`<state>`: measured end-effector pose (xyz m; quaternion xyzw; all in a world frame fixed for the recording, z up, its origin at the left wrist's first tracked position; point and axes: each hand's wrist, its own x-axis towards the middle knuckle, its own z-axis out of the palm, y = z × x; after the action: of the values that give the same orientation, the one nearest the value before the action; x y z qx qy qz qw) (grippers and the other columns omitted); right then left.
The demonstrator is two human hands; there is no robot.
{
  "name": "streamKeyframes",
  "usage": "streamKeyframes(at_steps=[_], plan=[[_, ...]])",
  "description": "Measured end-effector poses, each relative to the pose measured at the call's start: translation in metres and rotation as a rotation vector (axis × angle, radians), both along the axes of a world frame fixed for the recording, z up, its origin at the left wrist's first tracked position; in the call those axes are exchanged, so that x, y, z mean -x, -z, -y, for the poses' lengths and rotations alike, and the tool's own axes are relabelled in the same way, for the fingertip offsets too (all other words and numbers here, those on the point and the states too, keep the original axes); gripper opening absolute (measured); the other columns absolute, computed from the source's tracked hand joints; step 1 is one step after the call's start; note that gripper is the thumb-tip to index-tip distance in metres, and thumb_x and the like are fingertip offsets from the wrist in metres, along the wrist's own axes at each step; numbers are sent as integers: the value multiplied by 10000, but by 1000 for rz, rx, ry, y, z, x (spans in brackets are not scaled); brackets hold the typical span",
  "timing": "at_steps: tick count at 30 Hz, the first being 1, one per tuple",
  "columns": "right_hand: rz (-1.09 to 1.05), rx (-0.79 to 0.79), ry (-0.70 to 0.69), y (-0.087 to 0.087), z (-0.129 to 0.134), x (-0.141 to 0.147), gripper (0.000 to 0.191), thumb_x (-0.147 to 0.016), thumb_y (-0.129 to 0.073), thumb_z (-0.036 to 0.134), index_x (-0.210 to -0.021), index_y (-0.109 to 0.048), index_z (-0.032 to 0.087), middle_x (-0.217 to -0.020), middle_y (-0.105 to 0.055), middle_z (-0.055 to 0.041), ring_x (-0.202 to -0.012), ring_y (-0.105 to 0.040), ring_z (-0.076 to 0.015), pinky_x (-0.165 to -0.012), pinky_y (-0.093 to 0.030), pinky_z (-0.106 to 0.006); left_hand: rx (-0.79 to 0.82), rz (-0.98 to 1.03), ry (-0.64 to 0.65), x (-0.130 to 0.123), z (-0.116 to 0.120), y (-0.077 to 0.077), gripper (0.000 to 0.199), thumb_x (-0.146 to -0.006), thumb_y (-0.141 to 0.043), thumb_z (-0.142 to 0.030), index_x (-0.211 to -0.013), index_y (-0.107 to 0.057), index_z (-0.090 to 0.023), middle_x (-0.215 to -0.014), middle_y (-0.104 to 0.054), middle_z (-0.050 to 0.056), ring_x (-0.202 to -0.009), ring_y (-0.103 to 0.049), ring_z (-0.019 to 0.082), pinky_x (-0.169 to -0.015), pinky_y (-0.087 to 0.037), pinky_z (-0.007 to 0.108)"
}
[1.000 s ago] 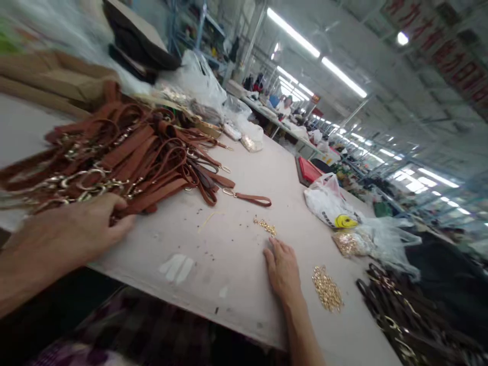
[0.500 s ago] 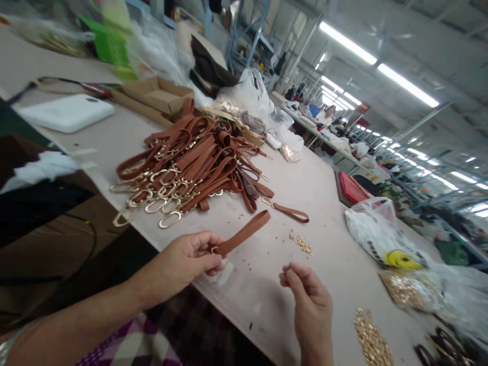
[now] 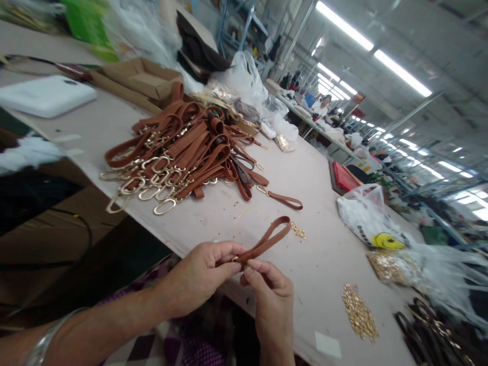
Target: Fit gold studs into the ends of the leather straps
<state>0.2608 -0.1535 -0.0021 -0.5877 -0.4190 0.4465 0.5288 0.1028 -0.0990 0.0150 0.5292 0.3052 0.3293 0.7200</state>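
Observation:
A brown leather wrist strap (image 3: 269, 241), folded into a loop, rises up and right from my hands above the near table edge. My left hand (image 3: 206, 272) pinches its lower end between thumb and fingers, where a small bit of gold metal shows. My right hand (image 3: 270, 295) is closed in a pinch at that same end, its fingertips against the strap. Whatever those fingertips hold is too small to make out. Just beyond the loop lies a little cluster of gold metal pieces (image 3: 298, 231).
Brown straps with gold clasps (image 3: 190, 147) form a large pile at left. One single strap (image 3: 284, 199) lies apart. Gold fittings (image 3: 358, 312) are heaped at right, near dark straps (image 3: 434, 330) and plastic bags (image 3: 364, 213). A cardboard tray (image 3: 147, 76) and white box (image 3: 48, 94) stand behind.
My right hand has moved left, from apart over the table to the strap's lower end. The strap has shifted right and its loop shows wider. The camera view has shifted slightly.

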Motion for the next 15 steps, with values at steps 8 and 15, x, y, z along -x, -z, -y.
streamKeyframes(at_steps=[8,15], plan=[[-50,-65,-46,1,6,0,78,-806,-704,272,-830,-731,202,-859,-695,-7,-853,-632,-170,-824,-487,-313,-138,-132,7,-5,8,1,349,-873,-545,-229,-1191,-689,-221,-1075,-755,7,-998,-688,192,-903,-524,247],[-209,-58,144,-7,12,7,130,-679,-745,172,-742,-632,182,-747,-700,19,-709,-607,-128,-702,-475,-259,-477,-440,-191,-3,12,40,330,-822,-580,-423,-1098,-743,-344,-1082,-759,-53,-999,-711,229,-913,-559,274]])
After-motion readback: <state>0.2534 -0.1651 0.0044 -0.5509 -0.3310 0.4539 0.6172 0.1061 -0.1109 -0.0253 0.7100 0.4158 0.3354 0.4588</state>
